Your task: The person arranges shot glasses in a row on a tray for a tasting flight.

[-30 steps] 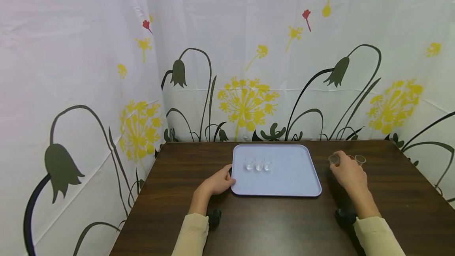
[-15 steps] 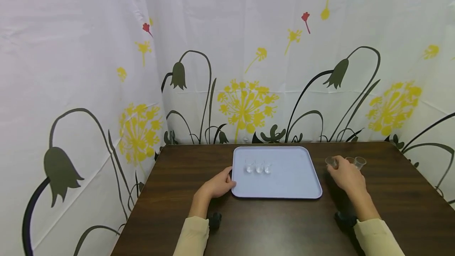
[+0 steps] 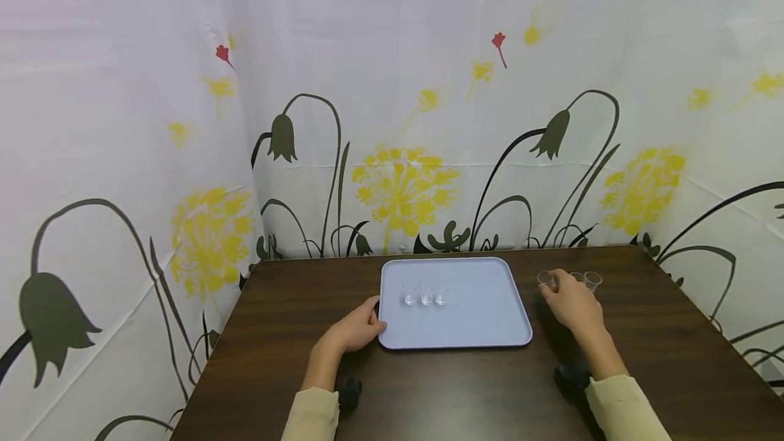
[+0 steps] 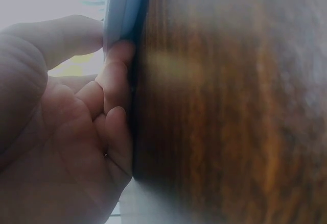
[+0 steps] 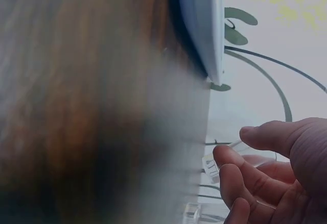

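Flanking the tray (image 3: 478,312), the hands (image 3: 352,329) (image 3: 574,301) grip its rim (image 3: 382,283) (left) and a cup (image 3: 544,280) (right).

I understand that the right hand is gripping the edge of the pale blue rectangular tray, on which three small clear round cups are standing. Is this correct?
Not quite: the left hand grips the edge of the pale blue rectangular tray, not the right hand, as the head view shows. Three small clear round cups do stand on it.
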A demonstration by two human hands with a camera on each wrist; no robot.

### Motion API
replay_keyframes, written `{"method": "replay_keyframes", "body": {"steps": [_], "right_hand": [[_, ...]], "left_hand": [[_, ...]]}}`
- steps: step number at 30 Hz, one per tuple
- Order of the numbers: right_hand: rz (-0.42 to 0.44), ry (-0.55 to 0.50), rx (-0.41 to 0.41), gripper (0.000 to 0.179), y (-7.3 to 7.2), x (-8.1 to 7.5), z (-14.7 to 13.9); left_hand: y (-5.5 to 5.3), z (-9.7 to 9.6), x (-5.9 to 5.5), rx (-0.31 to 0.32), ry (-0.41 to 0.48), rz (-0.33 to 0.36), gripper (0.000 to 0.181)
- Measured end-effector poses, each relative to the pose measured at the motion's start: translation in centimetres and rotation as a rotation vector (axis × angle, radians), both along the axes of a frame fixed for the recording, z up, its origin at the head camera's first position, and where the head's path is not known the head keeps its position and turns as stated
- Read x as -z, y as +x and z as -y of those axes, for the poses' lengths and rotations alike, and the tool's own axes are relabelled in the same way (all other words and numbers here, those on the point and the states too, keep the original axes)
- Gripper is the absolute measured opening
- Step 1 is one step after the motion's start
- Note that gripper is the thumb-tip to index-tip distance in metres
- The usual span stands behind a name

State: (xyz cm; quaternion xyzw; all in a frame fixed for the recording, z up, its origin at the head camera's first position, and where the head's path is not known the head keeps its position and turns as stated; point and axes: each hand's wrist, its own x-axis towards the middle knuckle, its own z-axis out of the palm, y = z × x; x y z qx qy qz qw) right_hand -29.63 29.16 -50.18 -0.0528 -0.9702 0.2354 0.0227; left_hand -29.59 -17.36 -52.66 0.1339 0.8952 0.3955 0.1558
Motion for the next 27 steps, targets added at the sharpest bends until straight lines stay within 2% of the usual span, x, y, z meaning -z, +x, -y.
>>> {"method": "replay_keyframes", "body": {"steps": [5,10,16,19,23,25,27], "right_hand": [[-0.005,0.006,0.017,0.052,0.1,-0.5,0.9],[0.017,-0.019,0.034,0.057,0.4,-1.8,1.4],[0.011,0.000,0.038,0.060,0.3,-3.0,2.3],[-0.002,0.008,0.027,0.060,0.2,-3.2,2.8],[-0.030,0.016,0.003,0.060,0.1,-3.0,3.6],[-0.042,0.016,-0.011,0.058,0.0,-2.7,4.1],[-0.053,0.011,-0.023,0.056,0.0,-2.4,4.7]], "left_hand": [[0.8,0.0,-0.5,0.009,0.019,0.002,0.069],[0.8,-0.5,-0.5,-0.004,0.019,0.007,0.069],[0.6,-0.5,-0.5,-0.001,0.017,0.005,0.070],[-0.5,0.0,1.0,-0.003,0.009,0.005,0.071],[-2.8,1.0,4.2,0.002,0.014,0.014,0.074],[-3.3,1.4,5.2,0.004,0.023,0.023,0.075],[-3.3,1.7,5.5,0.005,0.027,0.023,0.075]]}}
